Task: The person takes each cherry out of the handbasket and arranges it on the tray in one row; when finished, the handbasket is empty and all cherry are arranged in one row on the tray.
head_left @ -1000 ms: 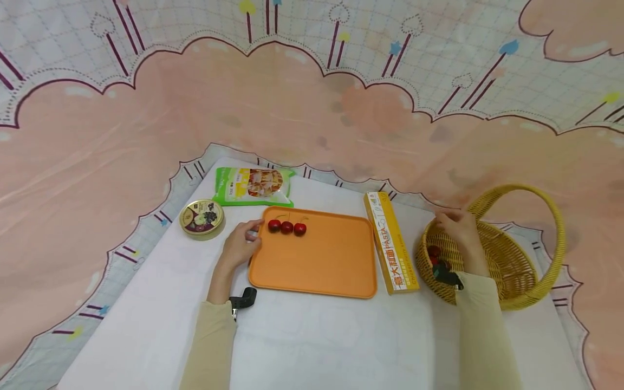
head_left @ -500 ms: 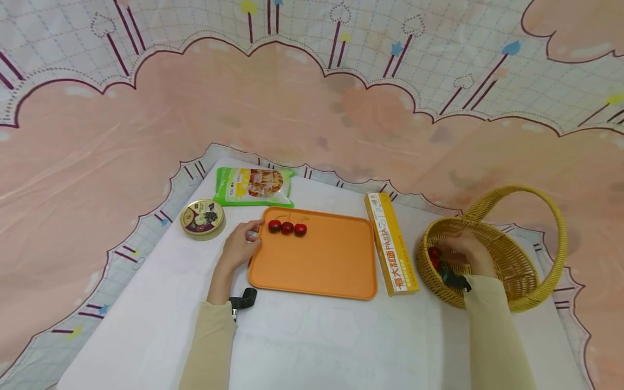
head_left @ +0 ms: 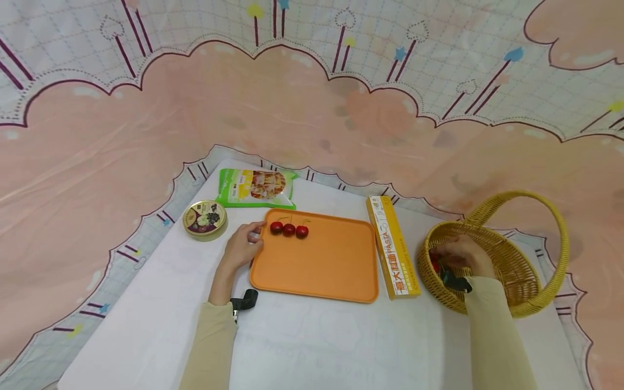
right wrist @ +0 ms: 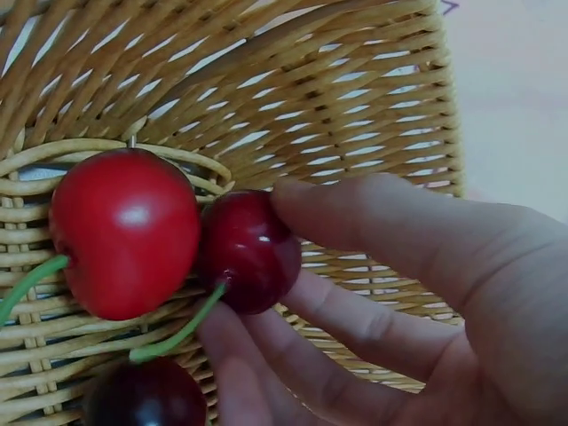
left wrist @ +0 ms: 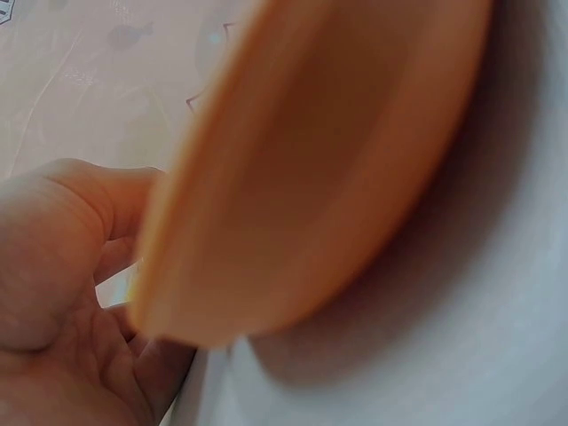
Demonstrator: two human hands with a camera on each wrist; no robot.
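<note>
An orange tray [head_left: 322, 265] lies mid-table with three red cherries [head_left: 289, 229] in a row at its far left corner. My left hand [head_left: 251, 236] grips the tray's left rim [left wrist: 293, 177], thumb [left wrist: 84, 200] beside the edge. My right hand [head_left: 442, 258] is down inside the yellow wicker basket [head_left: 517, 271]. In the right wrist view my right hand [right wrist: 266, 275] pinches a dark red cherry [right wrist: 244, 240] between the thumb [right wrist: 382, 222] and the fingers beneath. A bright red cherry [right wrist: 124, 231] touches it on the left; another dark cherry [right wrist: 146, 395] lies below.
A long yellow pasta box [head_left: 392, 246] lies between tray and basket. A green snack bag [head_left: 254, 187] and a round tin [head_left: 205, 219] sit behind and left of the tray. The basket's handle [head_left: 531, 197] arches over it. White tabletop [head_left: 331, 341] in front; patterned cloth behind.
My right hand dropped from the basket's far rim into the basket and closed on a dark cherry. The left hand stayed on the tray's rim.
</note>
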